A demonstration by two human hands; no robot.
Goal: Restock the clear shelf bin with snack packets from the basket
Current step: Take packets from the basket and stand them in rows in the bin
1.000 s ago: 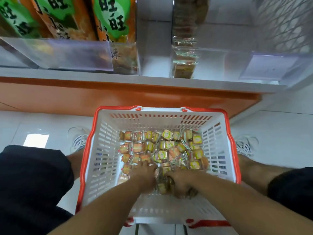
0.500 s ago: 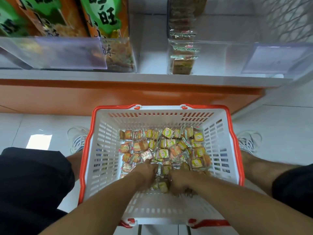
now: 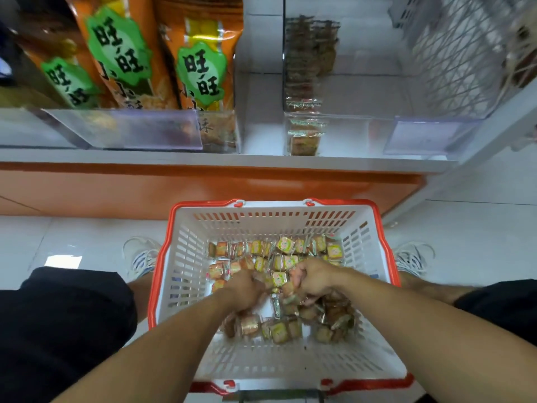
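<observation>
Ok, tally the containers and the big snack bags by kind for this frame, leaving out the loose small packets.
Basket: 1
Clear bins on the shelf: 2
Big orange bags in the left bin: 3
Total: 6
The small packets are too many and too blurred to count.

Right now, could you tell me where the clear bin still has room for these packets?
The clear bin is bare from the single column of packets at its left wall across to the label holder on the right. The basket is crowded mid-floor, where both the left hand and right hand grip packets.
</observation>
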